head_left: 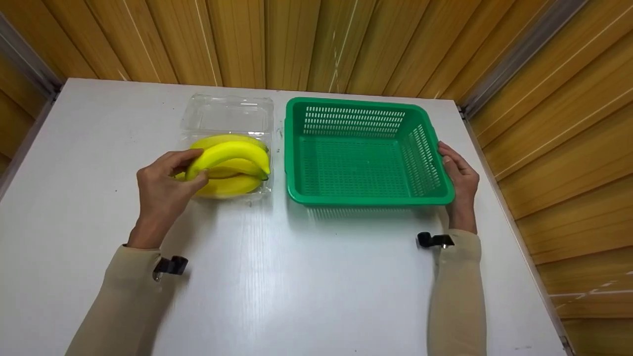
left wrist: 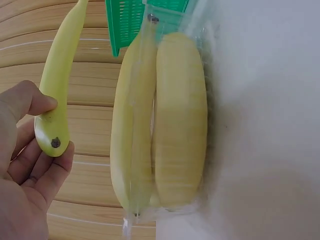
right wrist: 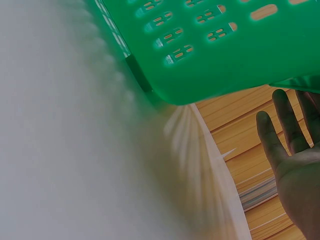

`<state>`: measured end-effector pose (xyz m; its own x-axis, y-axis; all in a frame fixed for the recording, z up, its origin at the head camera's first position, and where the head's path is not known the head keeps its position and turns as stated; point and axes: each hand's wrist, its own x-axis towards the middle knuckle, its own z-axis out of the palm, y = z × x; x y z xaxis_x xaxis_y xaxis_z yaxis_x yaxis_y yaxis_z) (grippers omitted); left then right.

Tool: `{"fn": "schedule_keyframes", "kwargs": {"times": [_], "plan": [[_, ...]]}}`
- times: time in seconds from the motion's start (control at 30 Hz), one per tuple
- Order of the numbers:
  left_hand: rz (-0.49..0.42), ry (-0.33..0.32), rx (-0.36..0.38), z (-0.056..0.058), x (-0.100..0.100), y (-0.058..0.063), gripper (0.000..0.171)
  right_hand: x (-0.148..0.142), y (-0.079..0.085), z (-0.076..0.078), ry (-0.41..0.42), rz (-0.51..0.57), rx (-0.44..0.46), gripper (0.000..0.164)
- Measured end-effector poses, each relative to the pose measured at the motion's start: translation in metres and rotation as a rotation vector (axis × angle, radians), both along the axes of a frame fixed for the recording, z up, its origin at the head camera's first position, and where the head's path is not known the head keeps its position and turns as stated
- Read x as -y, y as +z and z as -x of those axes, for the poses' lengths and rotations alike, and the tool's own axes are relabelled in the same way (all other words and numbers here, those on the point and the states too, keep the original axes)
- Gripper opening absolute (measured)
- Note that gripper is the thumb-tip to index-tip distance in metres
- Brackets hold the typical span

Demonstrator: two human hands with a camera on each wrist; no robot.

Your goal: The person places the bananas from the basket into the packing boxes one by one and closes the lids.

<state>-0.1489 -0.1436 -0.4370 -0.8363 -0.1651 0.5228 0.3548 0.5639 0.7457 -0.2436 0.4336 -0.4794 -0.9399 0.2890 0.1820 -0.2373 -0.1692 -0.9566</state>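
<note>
The person's left hand (head_left: pixel 165 185) pinches one yellow banana (head_left: pixel 230 149) by its end, above other bananas (head_left: pixel 232 186) in the clear container (head_left: pixel 227 116). The right hand (head_left: pixel 461 180), fingers straight, touches the green basket (head_left: pixel 371 200) at its right side. Wood-patterned panelling (head_left: pixel 287 44) stands behind.

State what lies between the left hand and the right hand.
In the head view: the banana held in the left hand, the clear container with more bananas, then the green basket, with the right hand at its side.
</note>
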Motion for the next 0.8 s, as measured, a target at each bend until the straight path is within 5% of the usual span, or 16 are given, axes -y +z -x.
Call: {"fn": "schedule_keyframes", "kwargs": {"times": [0.27,0.8], "plan": [[-0.004,-0.032,0.126,-0.006,0.012,-0.007,0.037,-0.001,-0.002,-0.001,-0.001,0.024,-0.004,0.031],[0.087,-0.129,0.264,-0.006,0.029,-0.011,0.038,0.0,0.0,0.001,-0.012,0.001,-0.029,0.029]]}}
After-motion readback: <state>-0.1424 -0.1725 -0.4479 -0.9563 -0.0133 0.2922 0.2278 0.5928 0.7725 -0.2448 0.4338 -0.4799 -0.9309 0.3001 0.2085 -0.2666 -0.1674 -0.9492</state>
